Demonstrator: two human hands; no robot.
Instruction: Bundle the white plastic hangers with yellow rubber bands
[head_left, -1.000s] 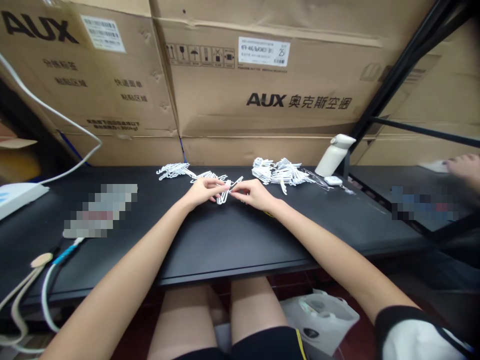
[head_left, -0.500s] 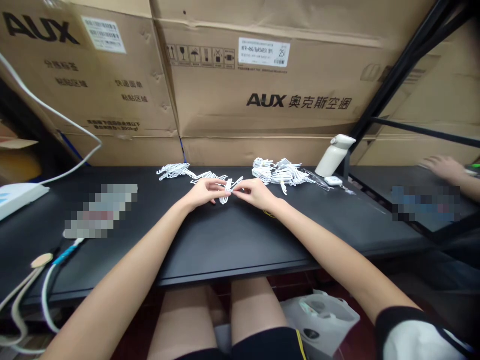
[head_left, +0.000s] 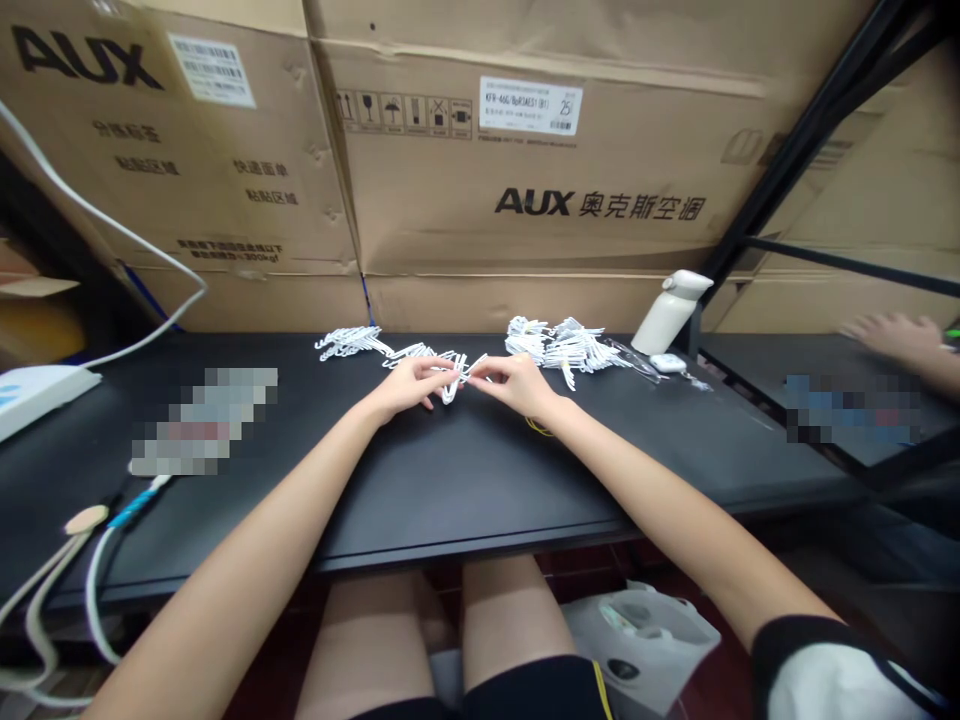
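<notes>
A pale plastic bag (head_left: pixel 660 655) sits below the front edge of the black table (head_left: pixel 480 480), with a green-and-white item and a dark round shape showing; what they are is unclear. Above the table, the left hand (head_left: pixel 412 385) pinches small white hooked pieces (head_left: pixel 451 385), and the right hand (head_left: pixel 517 385) closes its fingertips at their right side, close beside the left. White piles (head_left: pixel 350 342) lie behind both hands. Farther right stand a cream bottle (head_left: pixel 670 312) and, just beside it, a small white case (head_left: pixel 667 364). Large cardboard boxes (head_left: pixel 600 160) rise behind the table.
</notes>
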